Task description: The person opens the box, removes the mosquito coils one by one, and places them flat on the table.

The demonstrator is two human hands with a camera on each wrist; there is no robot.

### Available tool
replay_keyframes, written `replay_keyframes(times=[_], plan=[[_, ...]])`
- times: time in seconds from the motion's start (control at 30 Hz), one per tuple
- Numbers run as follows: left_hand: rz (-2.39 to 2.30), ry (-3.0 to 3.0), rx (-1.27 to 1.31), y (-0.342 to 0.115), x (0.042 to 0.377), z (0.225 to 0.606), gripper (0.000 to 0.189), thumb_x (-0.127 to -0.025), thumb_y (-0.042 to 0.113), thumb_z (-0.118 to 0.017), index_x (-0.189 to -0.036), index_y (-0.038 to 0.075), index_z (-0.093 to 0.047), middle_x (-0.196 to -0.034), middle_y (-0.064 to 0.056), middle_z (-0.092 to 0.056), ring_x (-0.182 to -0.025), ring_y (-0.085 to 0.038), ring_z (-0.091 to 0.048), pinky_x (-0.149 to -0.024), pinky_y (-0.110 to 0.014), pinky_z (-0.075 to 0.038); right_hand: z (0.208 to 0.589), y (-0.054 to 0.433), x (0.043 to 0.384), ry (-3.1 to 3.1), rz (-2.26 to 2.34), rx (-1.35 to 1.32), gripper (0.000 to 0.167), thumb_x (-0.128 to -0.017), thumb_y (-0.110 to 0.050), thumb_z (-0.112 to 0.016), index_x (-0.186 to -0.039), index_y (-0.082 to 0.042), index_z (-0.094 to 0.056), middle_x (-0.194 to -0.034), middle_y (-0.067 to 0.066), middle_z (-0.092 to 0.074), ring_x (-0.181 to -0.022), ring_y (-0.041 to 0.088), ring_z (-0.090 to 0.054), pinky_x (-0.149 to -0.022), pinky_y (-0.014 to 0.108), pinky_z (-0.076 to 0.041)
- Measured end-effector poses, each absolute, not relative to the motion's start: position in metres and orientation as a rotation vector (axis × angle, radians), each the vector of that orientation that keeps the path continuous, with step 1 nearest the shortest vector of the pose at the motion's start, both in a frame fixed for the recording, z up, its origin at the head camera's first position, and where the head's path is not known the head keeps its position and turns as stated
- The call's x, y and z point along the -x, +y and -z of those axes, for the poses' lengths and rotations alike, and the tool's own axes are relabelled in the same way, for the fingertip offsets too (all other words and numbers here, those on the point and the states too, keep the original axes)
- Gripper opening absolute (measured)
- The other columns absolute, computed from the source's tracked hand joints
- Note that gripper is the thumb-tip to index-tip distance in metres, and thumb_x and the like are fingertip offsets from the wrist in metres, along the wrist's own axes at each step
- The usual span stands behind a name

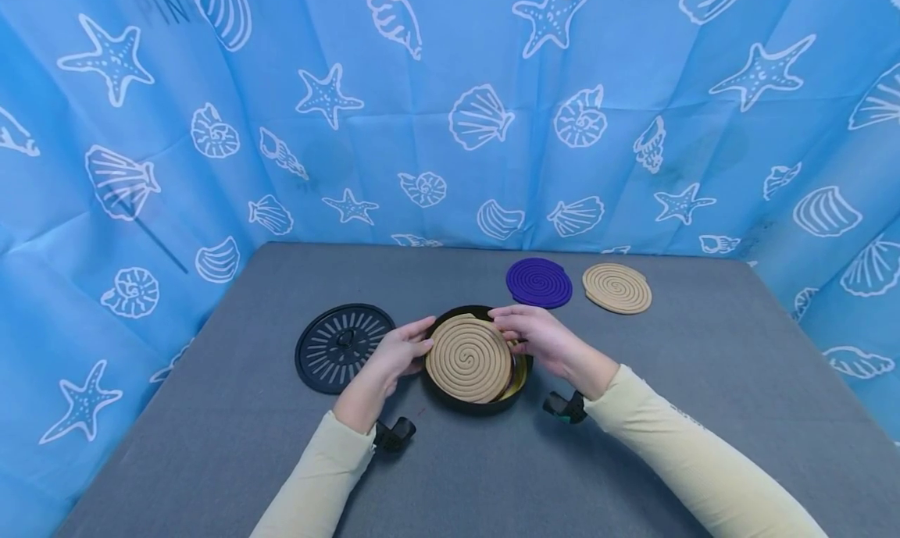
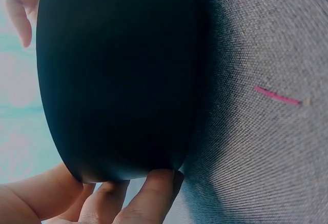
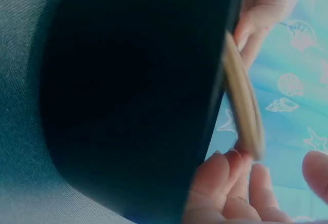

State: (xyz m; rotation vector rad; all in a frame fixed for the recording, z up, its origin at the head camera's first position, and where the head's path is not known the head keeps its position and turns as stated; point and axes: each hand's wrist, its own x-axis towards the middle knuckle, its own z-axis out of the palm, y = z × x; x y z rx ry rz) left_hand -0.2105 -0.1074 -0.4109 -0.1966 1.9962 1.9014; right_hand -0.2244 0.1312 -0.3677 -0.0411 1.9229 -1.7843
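A tan spiral mosquito coil (image 1: pixel 469 360) lies tilted in a round black tin (image 1: pixel 466 407), its right edge raised above the rim. My left hand (image 1: pixel 394 353) grips the tin's left side, with fingers along the wall and thumb near the rim in the left wrist view. My right hand (image 1: pixel 544 339) is at the back right of the tin. In the right wrist view its fingertips touch the raised edge of the coil (image 3: pixel 243 106), while the thumb stands apart. Something gold-coloured shows inside the tin below the coil; the rest is hidden.
The slotted black lid (image 1: pixel 344 348) lies left of the tin. Behind and to the right lie a purple mosquito coil (image 1: pixel 539 282) and another tan one (image 1: pixel 619 289). A short pink sliver (image 2: pixel 278 96) is on the grey tabletop. A blue curtain (image 1: pixel 422 132) stands behind.
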Motion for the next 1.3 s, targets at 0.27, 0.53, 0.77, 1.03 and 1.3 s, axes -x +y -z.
replay_keyframes(times=[0.27, 0.53, 0.77, 1.03, 1.3], plan=[[-1.909, 1.996, 0.193, -0.106, 0.210, 0.411, 0.046, -0.101, 0.006, -0.048, -0.147, 0.013, -0.044, -0.152, -0.012, -0.038, -0.137, -0.030, -0.037, -0.108, -0.053, -0.035, 0.377, 0.128, 0.223, 1.815, 1.791, 0.119, 0.040, -0.098, -0.006, -0.050, -0.133, 0.013, -0.044, -0.103, 0.005, -0.064, -0.090, 0.012, -0.060, -0.080, 0.031, -0.050], [-1.905, 1.995, 0.192, -0.106, 0.209, 0.410, 0.046, -0.102, 0.007, -0.048, -0.147, 0.014, -0.044, -0.152, -0.013, -0.038, -0.137, -0.030, -0.038, -0.108, -0.053, -0.035, 0.382, 0.134, 0.217, 1.604, 1.776, 0.203, 0.056, -0.097, 0.006, -0.043, -0.149, 0.004, -0.024, -0.128, 0.027, -0.053, -0.102, 0.027, -0.064, -0.084, 0.048, -0.055], [-1.893, 2.017, 0.185, -0.107, 0.211, 0.411, 0.046, -0.102, 0.007, -0.048, -0.147, 0.013, -0.043, -0.152, -0.013, -0.037, -0.138, -0.031, -0.036, -0.107, -0.054, -0.035, 0.382, 0.142, 0.217, 1.511, 1.812, 0.216, 0.065, -0.096, 0.013, -0.039, -0.154, 0.001, -0.012, -0.142, 0.034, -0.040, -0.109, 0.031, -0.063, -0.088, 0.048, -0.052], [-1.892, 2.014, 0.183, -0.107, 0.210, 0.411, 0.047, -0.102, 0.007, -0.048, -0.148, 0.014, -0.043, -0.153, -0.013, -0.036, -0.138, -0.032, -0.036, -0.107, -0.053, -0.036, 0.375, 0.158, 0.218, 1.466, 1.906, 0.224, 0.064, -0.096, 0.014, -0.036, -0.151, 0.008, -0.005, -0.130, 0.027, -0.054, -0.100, 0.024, -0.066, -0.084, 0.040, -0.056], [-1.891, 2.023, 0.181, -0.108, 0.210, 0.412, 0.046, -0.102, 0.007, -0.047, -0.147, 0.014, -0.043, -0.152, -0.013, -0.037, -0.137, -0.032, -0.037, -0.108, -0.053, -0.035, 0.364, 0.175, 0.217, 1.497, 1.954, 0.239, 0.059, -0.100, 0.007, -0.034, -0.151, 0.009, -0.005, -0.112, 0.011, -0.065, -0.098, 0.022, -0.067, -0.082, 0.040, -0.057]])
